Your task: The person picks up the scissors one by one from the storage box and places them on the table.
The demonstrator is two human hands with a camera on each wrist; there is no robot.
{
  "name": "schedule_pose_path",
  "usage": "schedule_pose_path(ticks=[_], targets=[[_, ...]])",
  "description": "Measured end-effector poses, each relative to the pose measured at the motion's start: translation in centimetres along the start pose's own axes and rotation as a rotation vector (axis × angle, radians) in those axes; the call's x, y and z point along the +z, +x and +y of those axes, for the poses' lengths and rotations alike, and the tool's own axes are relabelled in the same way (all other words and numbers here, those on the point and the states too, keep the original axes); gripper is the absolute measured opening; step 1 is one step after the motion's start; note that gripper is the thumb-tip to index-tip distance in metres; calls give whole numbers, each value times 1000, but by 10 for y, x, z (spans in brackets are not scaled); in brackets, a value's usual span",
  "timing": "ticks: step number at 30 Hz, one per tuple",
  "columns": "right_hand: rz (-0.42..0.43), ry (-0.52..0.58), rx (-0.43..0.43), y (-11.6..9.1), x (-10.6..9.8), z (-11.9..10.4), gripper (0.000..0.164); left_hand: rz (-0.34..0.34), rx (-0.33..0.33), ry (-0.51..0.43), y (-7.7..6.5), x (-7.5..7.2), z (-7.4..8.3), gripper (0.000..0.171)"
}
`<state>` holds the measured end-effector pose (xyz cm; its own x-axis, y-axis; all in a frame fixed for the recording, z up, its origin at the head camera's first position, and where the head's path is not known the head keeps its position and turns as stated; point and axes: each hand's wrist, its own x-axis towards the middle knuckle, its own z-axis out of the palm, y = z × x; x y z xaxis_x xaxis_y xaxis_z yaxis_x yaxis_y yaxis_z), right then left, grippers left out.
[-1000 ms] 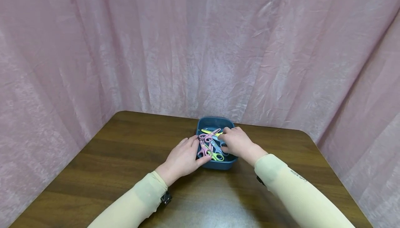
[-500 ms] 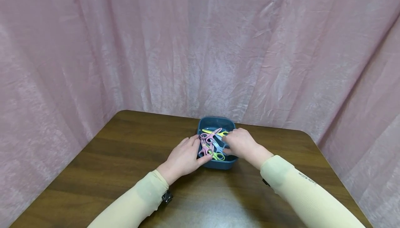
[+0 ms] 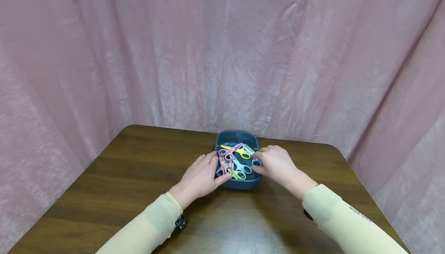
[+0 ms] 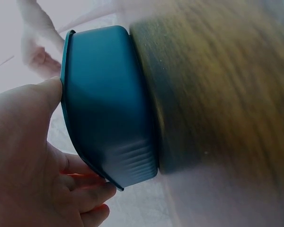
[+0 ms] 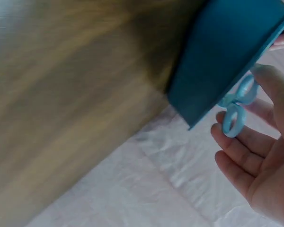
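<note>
A dark blue plastic box (image 3: 240, 184) holds several small scissors. Inside lie pink scissors (image 3: 229, 154), yellow scissors (image 3: 244, 154), green-handled scissors (image 3: 240, 175) and a second blue pair (image 3: 240, 166). At the box's left side, my left hand (image 3: 199, 174) rests along the rim, thumb near the front corner. The left wrist view shows thumb and fingertips touching that rim. My right hand (image 3: 278, 164) reaches over the right rim and pinches light-blue scissors (image 5: 234, 118) by their handle loops. Their blades (image 3: 248, 149) point toward the back of the box.
The box stands near the back edge of a brown wooden table (image 3: 146, 161). Behind and beside the table hangs a pink curtain (image 3: 222, 53).
My right hand has drawn back to the right, pulling the light-blue scissors toward the right side of the box. More of the yellow and other blue scissors shows. The left hand keeps its place.
</note>
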<state>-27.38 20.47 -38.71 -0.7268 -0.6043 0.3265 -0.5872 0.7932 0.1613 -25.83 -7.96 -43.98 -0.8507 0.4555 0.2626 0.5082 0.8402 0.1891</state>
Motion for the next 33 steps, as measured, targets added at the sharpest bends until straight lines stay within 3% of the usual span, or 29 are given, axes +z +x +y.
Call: schedule_pose_path(ticks=[7,12,19,33], targets=[[146,81,129,-18,4,14,27,20,-11,-12,-2,-3,-4,90],[180,102,214,-29,4,21,24,24,-14,-7,-4,-3,-6,90],[145,81,326,-45,1,42,21,26,2,-1,0,-4,-3,90],[3,74,512,-81,18,96,28,16,-10,-25,-3,-3,-2,92]])
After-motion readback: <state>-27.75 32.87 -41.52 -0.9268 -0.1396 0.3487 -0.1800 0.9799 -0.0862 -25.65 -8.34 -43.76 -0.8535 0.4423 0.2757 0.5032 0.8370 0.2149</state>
